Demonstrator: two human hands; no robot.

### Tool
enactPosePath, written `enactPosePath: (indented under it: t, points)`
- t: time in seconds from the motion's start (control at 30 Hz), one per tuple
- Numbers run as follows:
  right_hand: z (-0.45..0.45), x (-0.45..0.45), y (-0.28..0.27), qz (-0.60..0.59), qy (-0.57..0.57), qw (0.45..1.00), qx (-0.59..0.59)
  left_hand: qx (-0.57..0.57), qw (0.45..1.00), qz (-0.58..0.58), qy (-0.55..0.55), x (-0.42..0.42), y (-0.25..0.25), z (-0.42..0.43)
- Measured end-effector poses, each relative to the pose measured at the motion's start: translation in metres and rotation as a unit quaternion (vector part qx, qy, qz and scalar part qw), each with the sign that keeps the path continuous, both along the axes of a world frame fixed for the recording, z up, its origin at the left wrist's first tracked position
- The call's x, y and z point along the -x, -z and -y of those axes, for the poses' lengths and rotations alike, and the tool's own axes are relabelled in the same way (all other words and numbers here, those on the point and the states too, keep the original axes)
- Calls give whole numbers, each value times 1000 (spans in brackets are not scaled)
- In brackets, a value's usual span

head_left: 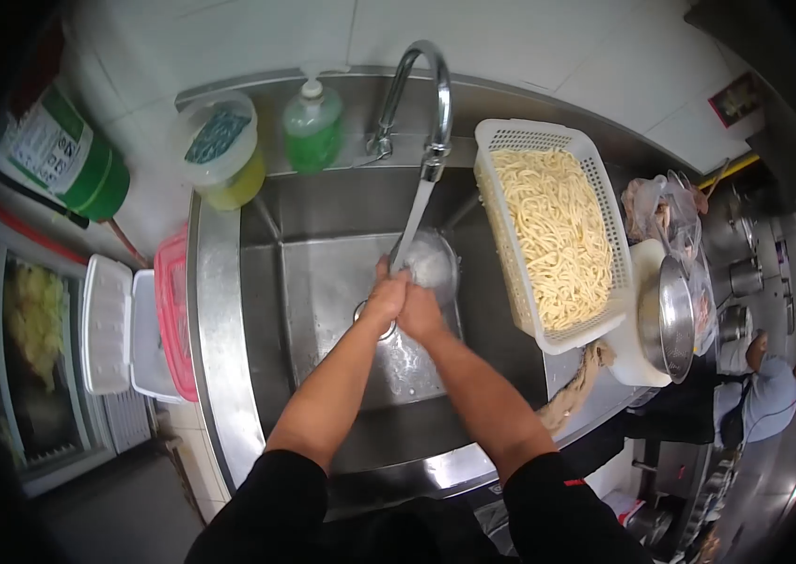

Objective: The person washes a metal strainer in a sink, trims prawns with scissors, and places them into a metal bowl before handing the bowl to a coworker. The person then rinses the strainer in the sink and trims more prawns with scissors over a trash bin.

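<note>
Both of my hands meet under the running water in the steel sink. My left hand and my right hand press against each other with fingers curled. What they hold between them, if anything, is hidden. Right beyond the fingers lies a pale, shiny rounded shape, blurred by water; whether it is a bowl or something else I cannot make out. The stream falls from a curved chrome faucet onto the hands. Below them the drain partly shows.
A white perforated basket of noodles stands on the sink's right side, beside a metal bowl. Behind the sink are a green soap bottle and a plastic tub. Another person stands far right.
</note>
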State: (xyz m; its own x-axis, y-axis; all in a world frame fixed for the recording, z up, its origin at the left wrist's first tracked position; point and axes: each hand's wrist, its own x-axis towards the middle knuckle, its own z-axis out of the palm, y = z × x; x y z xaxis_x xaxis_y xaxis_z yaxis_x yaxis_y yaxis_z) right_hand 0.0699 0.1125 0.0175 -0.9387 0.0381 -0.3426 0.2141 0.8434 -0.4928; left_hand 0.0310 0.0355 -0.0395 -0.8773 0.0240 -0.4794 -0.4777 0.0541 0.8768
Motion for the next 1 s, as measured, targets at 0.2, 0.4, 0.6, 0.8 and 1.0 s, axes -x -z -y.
enactPosePath:
  t: [0.2, 0.4, 0.6, 0.8, 1.0]
  points:
    - [-21, -28, 42, -154, -96, 982, 46, 164, 971, -12, 172, 18, -34, 51]
    - [-15, -38, 23, -211, -247, 944, -53, 165, 954, -13, 250, 11, -83, 71]
    - [22, 0, -4, -70, -149, 979, -122, 271, 919, -70, 277, 9, -109, 60]
    - [25, 1, -26, 49, -64, 952, 294, 263, 898, -260, 237, 27, -88, 83]
    - [9, -1, -14, -98, -148, 961, -211, 331, 867, -222, 299, 24, -93, 78]
